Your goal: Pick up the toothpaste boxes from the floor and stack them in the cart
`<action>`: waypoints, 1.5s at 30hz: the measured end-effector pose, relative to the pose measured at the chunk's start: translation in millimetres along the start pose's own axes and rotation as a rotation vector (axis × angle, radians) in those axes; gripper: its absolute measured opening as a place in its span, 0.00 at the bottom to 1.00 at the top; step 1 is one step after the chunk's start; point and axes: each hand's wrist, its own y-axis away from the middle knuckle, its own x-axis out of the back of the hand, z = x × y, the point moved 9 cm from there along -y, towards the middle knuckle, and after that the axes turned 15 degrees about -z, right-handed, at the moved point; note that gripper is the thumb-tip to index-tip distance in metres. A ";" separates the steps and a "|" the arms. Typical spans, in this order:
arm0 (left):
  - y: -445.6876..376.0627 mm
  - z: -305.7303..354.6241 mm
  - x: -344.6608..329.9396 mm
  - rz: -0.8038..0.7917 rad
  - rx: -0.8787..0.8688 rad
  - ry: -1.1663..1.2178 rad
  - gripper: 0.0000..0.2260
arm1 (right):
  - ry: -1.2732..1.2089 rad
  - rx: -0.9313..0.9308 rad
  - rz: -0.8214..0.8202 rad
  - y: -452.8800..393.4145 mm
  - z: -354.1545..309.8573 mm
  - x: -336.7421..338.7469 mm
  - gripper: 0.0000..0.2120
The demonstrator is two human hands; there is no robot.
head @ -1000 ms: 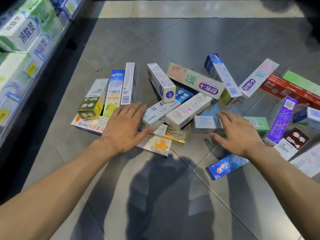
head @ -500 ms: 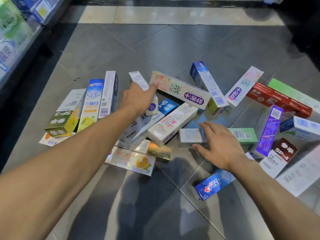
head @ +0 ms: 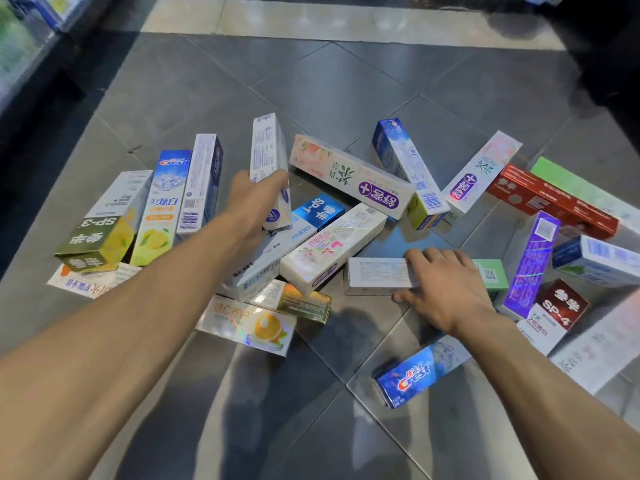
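Note:
Several toothpaste boxes lie scattered on the grey tiled floor. My left hand grips a white box with blue print, which is tilted up off the pile with its far end raised. My right hand lies over a flat white-and-green box, fingers spread on top and thumb at its near edge. A long white box with a purple badge lies just beyond the lifted one. A blue Crest box sits near my right forearm. No cart is in view.
A store shelf with products runs along the left edge. A pale floor strip crosses the back. Red, purple and green boxes crowd the right side. Bare tiles lie in front, between my arms.
My left hand has moved from the near boxes to the white-and-blue box, gripped it and tipped it up. My right hand has settled onto the white-and-green box.

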 end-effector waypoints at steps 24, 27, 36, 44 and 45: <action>156.2 11.2 -39.7 -0.605 -0.110 0.217 0.31 | -1.575 0.205 0.373 113.8 -11.3 62.9 0.11; 172.7 23.2 -52.3 -0.614 -0.126 0.214 0.29 | -1.851 0.242 0.245 119.3 -29.1 63.1 0.19; 194.0 14.1 -68.5 -0.580 -0.091 0.120 0.29 | -2.295 0.452 -0.169 143.0 -76.3 68.0 0.16; 201.9 20.3 -65.3 -0.451 -0.089 0.144 0.26 | -2.149 0.494 0.005 144.1 -83.8 78.5 0.17; 204.6 26.4 -64.2 -0.425 -0.103 0.158 0.24 | -2.079 0.485 0.065 145.8 -83.3 86.9 0.16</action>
